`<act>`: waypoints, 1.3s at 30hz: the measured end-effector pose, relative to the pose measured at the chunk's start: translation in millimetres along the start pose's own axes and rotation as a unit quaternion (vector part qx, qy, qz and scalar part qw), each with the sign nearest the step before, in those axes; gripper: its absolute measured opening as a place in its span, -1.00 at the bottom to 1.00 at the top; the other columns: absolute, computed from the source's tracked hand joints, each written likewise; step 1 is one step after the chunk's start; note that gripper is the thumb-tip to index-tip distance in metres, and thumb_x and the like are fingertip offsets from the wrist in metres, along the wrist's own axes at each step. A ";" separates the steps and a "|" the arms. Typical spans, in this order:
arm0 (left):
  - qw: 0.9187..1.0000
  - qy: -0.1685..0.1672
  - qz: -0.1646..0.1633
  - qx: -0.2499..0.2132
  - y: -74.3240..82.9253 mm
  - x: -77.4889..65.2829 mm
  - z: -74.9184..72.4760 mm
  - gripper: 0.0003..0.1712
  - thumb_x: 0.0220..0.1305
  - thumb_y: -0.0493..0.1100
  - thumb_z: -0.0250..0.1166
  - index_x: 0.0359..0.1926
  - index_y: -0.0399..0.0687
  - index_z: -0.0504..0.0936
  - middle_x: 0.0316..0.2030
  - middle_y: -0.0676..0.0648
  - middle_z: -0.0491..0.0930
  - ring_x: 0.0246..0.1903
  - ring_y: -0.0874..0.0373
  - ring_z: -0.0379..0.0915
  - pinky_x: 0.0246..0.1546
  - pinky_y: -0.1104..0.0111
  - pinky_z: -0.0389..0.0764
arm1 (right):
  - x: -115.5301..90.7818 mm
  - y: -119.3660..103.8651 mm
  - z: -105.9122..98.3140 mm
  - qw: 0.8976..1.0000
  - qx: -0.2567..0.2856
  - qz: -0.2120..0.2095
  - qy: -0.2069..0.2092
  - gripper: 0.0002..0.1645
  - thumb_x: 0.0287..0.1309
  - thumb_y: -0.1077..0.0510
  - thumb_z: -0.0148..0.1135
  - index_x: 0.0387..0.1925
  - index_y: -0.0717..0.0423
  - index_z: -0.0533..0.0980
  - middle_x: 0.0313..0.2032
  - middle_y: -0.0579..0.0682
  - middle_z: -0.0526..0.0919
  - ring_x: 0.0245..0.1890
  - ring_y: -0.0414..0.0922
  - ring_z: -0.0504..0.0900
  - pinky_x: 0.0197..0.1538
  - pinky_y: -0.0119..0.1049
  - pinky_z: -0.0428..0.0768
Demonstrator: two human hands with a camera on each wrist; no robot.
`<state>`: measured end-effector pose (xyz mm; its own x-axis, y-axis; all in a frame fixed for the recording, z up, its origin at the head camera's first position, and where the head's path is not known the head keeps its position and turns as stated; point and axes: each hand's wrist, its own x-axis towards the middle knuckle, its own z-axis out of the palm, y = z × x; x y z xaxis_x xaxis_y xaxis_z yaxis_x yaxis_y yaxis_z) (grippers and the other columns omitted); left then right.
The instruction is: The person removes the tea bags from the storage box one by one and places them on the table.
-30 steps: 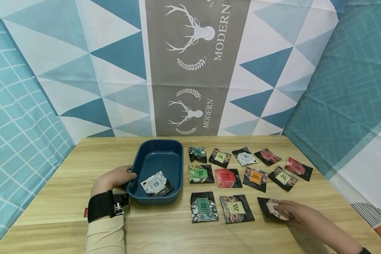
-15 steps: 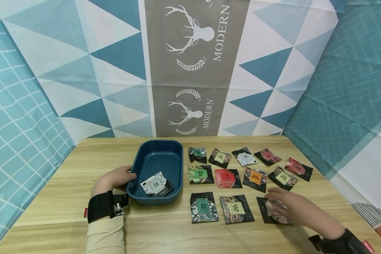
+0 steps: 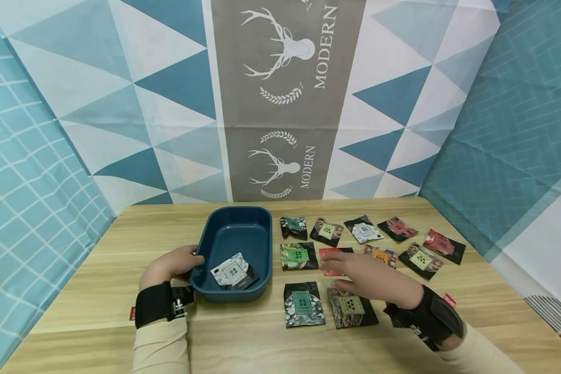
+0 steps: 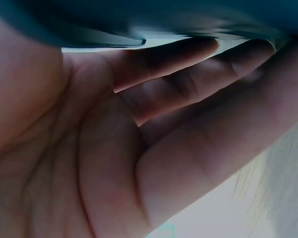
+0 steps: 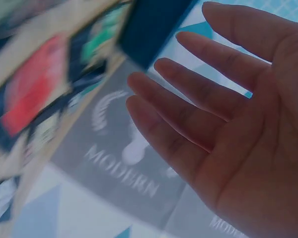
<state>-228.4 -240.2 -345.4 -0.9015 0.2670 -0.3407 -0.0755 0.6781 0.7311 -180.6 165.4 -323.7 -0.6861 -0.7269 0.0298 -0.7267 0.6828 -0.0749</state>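
Observation:
My left hand (image 3: 177, 264) holds the near left corner of a dark blue tray (image 3: 224, 214), thumb on the rim; the left wrist view shows its fingers (image 4: 179, 94) lying under the tray's edge (image 4: 139, 20). One white-labelled packet (image 3: 231, 271) lies inside the tray. My right hand (image 3: 355, 272) hovers flat, fingers straight and empty, over the middle of the packet rows, covering part of a red packet (image 3: 327, 254) and reaching above a brown packet (image 3: 350, 306). In the right wrist view the bare palm (image 5: 238, 119) holds nothing.
Several small foil packets lie in rows right of the tray: a green one (image 3: 301, 304) in the near row, another green (image 3: 296, 255) in the middle, others (image 3: 363, 229) at the back. A dark packet (image 3: 392, 311) peeks from under my right wrist. Patterned cloth walls surround the wooden table (image 3: 98, 291).
My right hand left the packet at the near right and swept left across the rows to the middle, empty. The left hand and the tray have stayed put.

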 end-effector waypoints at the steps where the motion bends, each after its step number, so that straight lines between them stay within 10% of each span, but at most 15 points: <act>1: 1.000 0.000 0.002 0.000 0.4 0.5 0.0 -0.50 0.33 -0.27 -0.11 0.20 -0.54 0.17 -0.16 -0.34 0.49 -0.40 0.11 0.56 -0.36 0.30 0.62 | 6.6 -3.8 -3.3 1.000 0.002 -0.007 0.000 -0.55 0.17 0.05 0.22 0.11 -0.02 0.48 0.17 0.03 0.47 -0.11 -0.12 0.62 -0.22 -0.36 0.58; 15: 1.000 0.003 0.001 -0.005 0.9 -1.7 -1.4 -0.51 0.34 -0.28 -0.12 0.19 -0.55 0.17 -0.18 -0.33 0.50 -0.41 0.12 0.57 -0.37 0.30 0.63 | 96.0 -41.6 -4.0 0.996 0.039 -0.083 -0.012 -0.57 0.28 0.05 0.09 0.17 -0.02 0.43 0.24 -0.03 0.41 0.24 -0.14 0.39 0.20 -0.39 0.41; 24: 1.000 0.006 0.001 0.005 -2.5 0.1 3.0 -0.53 0.32 -0.27 -0.08 0.16 -0.54 0.22 -0.26 -0.25 0.49 -0.43 0.15 0.52 -0.39 0.33 0.60 | 142.2 -63.1 28.4 0.993 0.041 -0.097 0.048 -0.66 0.21 0.12 0.18 0.04 -0.02 0.53 0.04 -0.10 0.58 0.05 -0.22 0.53 0.07 -0.44 0.49; 39: 1.000 0.006 0.004 -0.006 0.3 -2.6 2.0 -0.56 0.33 -0.28 -0.12 0.13 -0.53 0.22 -0.23 -0.30 0.50 -0.40 0.13 0.54 -0.37 0.27 0.63 | 191.9 -77.1 51.7 0.996 0.048 -0.040 -0.071 -0.29 0.11 0.01 0.29 0.29 -0.03 0.31 0.26 -0.08 0.39 0.23 -0.18 0.40 0.19 -0.28 0.46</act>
<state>-225.2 -239.2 -345.5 -0.9069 0.2640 -0.3284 -0.0737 0.6679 0.7406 -254.5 -30.5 -363.7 -0.6091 -0.7867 -0.1011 -0.7680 0.6168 -0.1725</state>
